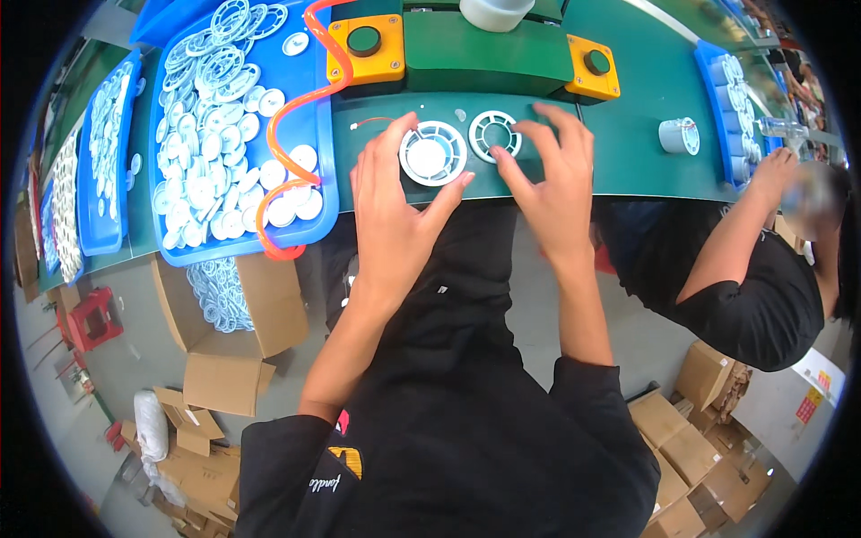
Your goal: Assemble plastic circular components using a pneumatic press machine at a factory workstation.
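My left hand (387,193) spans a round white plastic housing (456,154) at the table's front edge, with the index finger at its upper left rim and the thumb at its lower right. A smaller white disc (425,158) sits inside the housing. Just right of it lies a flat, pale slotted ring (480,118). Over that ring's right side is my right hand (558,170), its fingers spread and the thumb tip overlapping the lower rim. Whether the thumb presses on the ring is hard to tell. A thin red wire (369,120) runs beside my left fingertips.
A blue tray (325,197) heaped with white discs and rings stands left, crossed by an orange coiled hose (280,134). Behind my hands is a green fixture (489,67) flanked by yellow button boxes (381,67). A white cylinder (677,136) and a co-worker (726,287) are at right.
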The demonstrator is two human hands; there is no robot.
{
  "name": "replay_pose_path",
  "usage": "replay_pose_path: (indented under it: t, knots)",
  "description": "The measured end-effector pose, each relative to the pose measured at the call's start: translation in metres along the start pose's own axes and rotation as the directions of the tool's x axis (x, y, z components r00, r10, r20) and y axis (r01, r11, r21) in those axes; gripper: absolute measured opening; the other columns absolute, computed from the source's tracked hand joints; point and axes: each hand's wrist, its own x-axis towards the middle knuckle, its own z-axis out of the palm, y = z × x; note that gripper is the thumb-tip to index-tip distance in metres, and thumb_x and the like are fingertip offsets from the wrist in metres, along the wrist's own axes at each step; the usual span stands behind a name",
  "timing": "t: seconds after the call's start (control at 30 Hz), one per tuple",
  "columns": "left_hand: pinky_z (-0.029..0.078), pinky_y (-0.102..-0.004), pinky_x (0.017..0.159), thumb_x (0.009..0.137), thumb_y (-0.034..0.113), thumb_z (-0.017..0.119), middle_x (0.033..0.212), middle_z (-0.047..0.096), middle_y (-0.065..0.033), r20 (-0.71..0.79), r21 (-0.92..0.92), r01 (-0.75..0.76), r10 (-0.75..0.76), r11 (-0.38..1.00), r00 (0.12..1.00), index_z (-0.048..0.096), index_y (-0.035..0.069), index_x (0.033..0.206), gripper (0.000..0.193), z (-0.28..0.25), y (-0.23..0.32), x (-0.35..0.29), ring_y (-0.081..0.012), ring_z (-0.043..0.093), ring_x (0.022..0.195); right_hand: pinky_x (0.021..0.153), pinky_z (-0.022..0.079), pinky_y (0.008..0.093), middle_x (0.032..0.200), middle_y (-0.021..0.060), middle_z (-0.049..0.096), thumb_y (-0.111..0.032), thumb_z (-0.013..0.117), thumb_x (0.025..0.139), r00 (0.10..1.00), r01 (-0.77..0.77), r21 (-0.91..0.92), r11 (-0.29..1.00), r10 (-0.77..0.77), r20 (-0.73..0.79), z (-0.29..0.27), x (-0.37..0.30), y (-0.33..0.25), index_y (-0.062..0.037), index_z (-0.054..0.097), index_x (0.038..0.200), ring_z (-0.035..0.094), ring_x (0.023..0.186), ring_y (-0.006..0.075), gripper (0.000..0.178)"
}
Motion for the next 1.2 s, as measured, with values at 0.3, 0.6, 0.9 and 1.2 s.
replay_pose_path:
  t: [0.3, 0.6, 0.9, 1.2]
  knots:
    - [0.050, -0.0433, 0.105, 0.080, 0.015, 0.092, 0.132, 0.066, -0.0160, 0.030, -0.007, 0.043, -0.043, 0.999, 0.999, 0.058, 0.002, 0.142, 0.072, -0.006, -0.001, 0.002, -0.0335, 0.063, 0.122, 0.101, 0.049, 0.0470, 0.126, 0.0168, 0.067, -0.020, 0.089, 0.080, 1.000, 0.001, -0.030, 1.000, -0.002, -0.030, 0.011, -0.003, -0.017, 0.0005, 0.070, 0.123, 0.060, 0.118, 0.0374, 0.051]
    - [0.045, -0.0441, 0.097, 0.079, 0.023, 0.093, 0.122, 0.067, -0.0143, 0.066, -0.061, -0.013, 0.017, 0.998, 0.998, 0.059, 0.004, 0.134, 0.068, -0.010, -0.010, 0.007, -0.0353, 0.063, 0.114, 0.094, 0.058, 0.0425, 0.129, 0.0206, 0.067, -0.003, 0.085, 0.079, 0.994, -0.017, 0.264, 0.964, 0.045, -0.101, -0.004, 0.000, -0.036, 0.0015, 0.066, 0.133, 0.070, 0.110, 0.0371, 0.057]
    - [0.047, -0.0456, 0.096, 0.075, 0.014, 0.090, 0.122, 0.067, -0.0143, 0.005, -0.063, -0.061, 0.061, 0.996, 0.998, 0.059, 0.004, 0.135, 0.069, -0.004, -0.020, 0.003, -0.0365, 0.064, 0.112, 0.103, 0.053, 0.0417, 0.134, 0.0165, 0.069, -0.004, 0.088, 0.075, 0.988, 0.152, 0.226, 0.962, -0.154, -0.008, 0.012, -0.001, -0.076, -0.0017, 0.066, 0.136, 0.064, 0.121, 0.0348, 0.065]
    - [0.047, -0.0460, 0.096, 0.075, 0.011, 0.090, 0.123, 0.067, -0.0146, -0.022, -0.064, -0.090, 0.089, 0.994, 0.996, 0.058, 0.004, 0.135, 0.068, -0.001, -0.022, 0.003, -0.0367, 0.064, 0.114, 0.101, 0.053, 0.0452, 0.131, 0.0192, 0.070, -0.004, 0.088, 0.075, 0.996, 0.092, 0.241, 0.966, -0.089, -0.022, 0.013, 0.001, -0.076, 0.0006, 0.067, 0.131, 0.064, 0.118, 0.0376, 0.060]
